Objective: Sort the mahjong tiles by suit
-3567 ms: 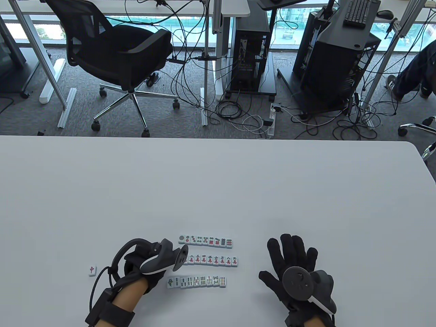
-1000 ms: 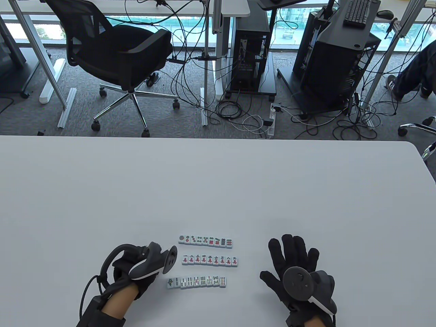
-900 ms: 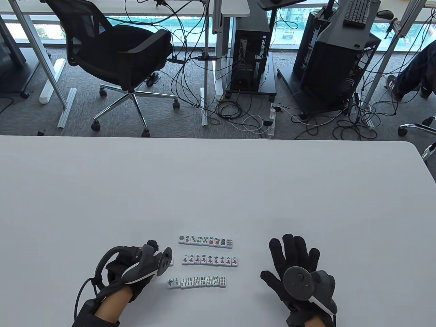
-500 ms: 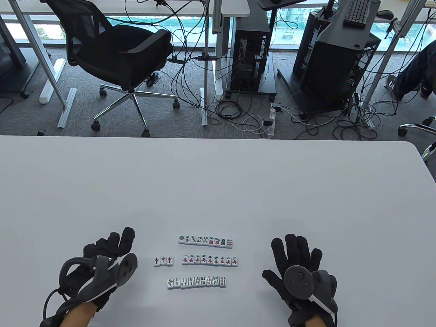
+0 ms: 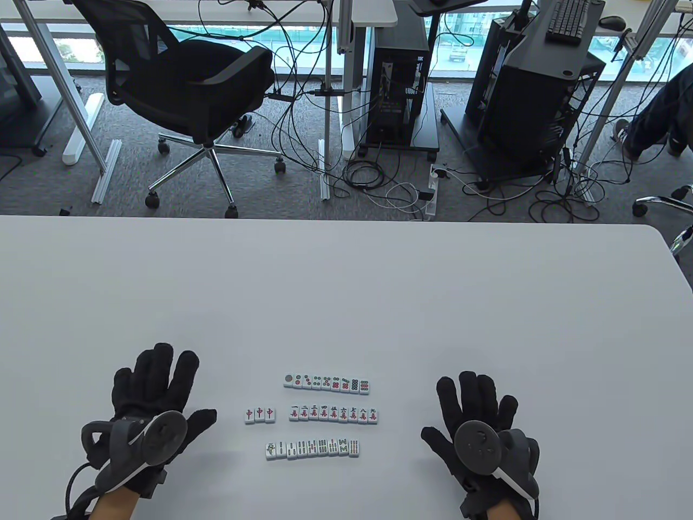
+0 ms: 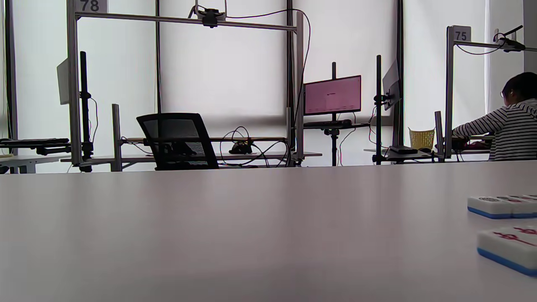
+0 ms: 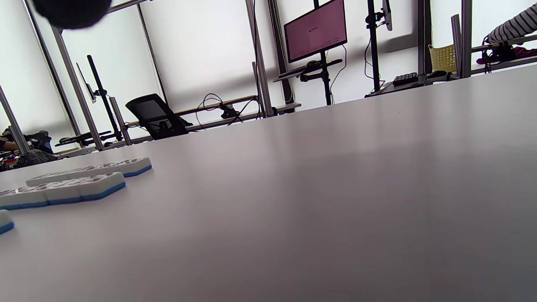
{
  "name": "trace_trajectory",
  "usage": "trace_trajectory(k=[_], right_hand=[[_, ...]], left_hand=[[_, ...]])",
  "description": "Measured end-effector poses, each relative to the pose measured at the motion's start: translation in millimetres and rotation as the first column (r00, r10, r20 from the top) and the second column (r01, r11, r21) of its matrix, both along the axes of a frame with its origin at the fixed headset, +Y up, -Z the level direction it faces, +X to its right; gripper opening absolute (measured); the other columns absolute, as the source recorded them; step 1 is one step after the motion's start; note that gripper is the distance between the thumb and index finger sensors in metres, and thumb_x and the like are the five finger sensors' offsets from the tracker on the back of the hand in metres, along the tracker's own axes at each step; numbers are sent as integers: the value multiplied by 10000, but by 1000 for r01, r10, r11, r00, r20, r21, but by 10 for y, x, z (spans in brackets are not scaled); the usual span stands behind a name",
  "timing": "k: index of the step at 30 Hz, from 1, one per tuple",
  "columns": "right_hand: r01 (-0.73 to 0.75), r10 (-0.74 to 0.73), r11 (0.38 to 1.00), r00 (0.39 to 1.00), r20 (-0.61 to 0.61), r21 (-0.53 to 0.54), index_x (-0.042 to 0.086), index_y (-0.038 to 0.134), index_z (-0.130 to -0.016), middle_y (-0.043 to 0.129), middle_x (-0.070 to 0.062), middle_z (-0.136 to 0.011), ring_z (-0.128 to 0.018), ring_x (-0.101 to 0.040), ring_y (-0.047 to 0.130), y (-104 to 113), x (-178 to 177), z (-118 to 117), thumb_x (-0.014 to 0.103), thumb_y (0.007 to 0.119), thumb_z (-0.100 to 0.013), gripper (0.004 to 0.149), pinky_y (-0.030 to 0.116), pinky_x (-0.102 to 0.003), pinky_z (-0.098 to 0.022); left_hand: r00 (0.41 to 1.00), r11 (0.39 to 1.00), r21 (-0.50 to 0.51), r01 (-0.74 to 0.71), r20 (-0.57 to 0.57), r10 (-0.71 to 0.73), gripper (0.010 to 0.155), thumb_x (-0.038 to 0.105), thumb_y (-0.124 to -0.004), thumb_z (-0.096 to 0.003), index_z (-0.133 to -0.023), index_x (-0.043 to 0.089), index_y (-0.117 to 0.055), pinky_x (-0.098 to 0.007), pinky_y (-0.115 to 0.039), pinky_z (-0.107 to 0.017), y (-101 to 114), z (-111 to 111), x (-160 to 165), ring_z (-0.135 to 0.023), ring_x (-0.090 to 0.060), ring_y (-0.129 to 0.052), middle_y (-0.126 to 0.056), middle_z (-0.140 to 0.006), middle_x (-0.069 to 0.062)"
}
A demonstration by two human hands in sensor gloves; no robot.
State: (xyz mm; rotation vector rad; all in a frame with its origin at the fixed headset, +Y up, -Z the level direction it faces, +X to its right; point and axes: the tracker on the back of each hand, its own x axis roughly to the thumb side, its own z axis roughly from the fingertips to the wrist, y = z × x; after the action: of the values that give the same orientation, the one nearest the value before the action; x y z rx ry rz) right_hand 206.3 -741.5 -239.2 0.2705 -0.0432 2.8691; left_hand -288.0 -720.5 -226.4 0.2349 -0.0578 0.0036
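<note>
So, fingers first: both gloves are lying flat with the fingers spread and straight, nothing pinched or held. The left hand (image 5: 149, 401) rests palm down on the table (image 5: 346, 292) left of the tiles, with a clear gap before the nearest tile. The right hand (image 5: 476, 420) does the same on the other side, well apart from the rows. To me that reads as a "hands off, done" pose, parked wide so nothing gets bumped.

Between the hands sit the tiles, all face up. The dots row (image 5: 326, 383) is farthest from the person, the characters row (image 5: 333, 415) is in the middle, and the bamboo row (image 5: 312, 448) is nearest. Each row is packed tile against tile, and the rows are kept apart from each other, which I'd guess is so each suit reads as its own group. The red dragons (image 5: 259, 415), three of them touching, sit just left of the characters row with a small gap, probably because they're honours and belong to no suit.

From the left wrist view you only see tile edges at the right side, white tops with blue backs down on the table. No loose tiles show anywhere, so I'd call the sort basically finished.

Beyond the table there's an office chair (image 5: 189, 86) and a mess of cables (image 5: 379, 184) on the floor.
</note>
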Motion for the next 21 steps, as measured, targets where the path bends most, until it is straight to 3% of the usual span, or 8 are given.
trace_trajectory(k=[7, 21], right_hand=[[28, -28, 1000, 1000, -1, 9, 359, 96, -1057, 6, -84, -1139, -1016, -386, -32, 13, 14, -8, 635, 570, -456, 814, 87, -717, -685], [57, -57, 998, 998, -8, 16, 367, 86, -1061, -17, -71, -1142, -1018, -376, -60, 16, 24, -10, 651, 552, -457, 814, 62, -712, -689]], left_hand=[[1000, 1000, -8, 21, -3, -21, 965, 835, -505, -295, -1034, 415, -49, -666, -92, -781, -76, 2, -47, -1130, -286, 33, 115, -1116, 39], [999, 999, -23, -31, -34, 30, 960, 826, -516, -300, -1042, 421, -61, -660, -56, -773, -100, -21, -186, -1121, -267, 79, 130, -1111, 56]])
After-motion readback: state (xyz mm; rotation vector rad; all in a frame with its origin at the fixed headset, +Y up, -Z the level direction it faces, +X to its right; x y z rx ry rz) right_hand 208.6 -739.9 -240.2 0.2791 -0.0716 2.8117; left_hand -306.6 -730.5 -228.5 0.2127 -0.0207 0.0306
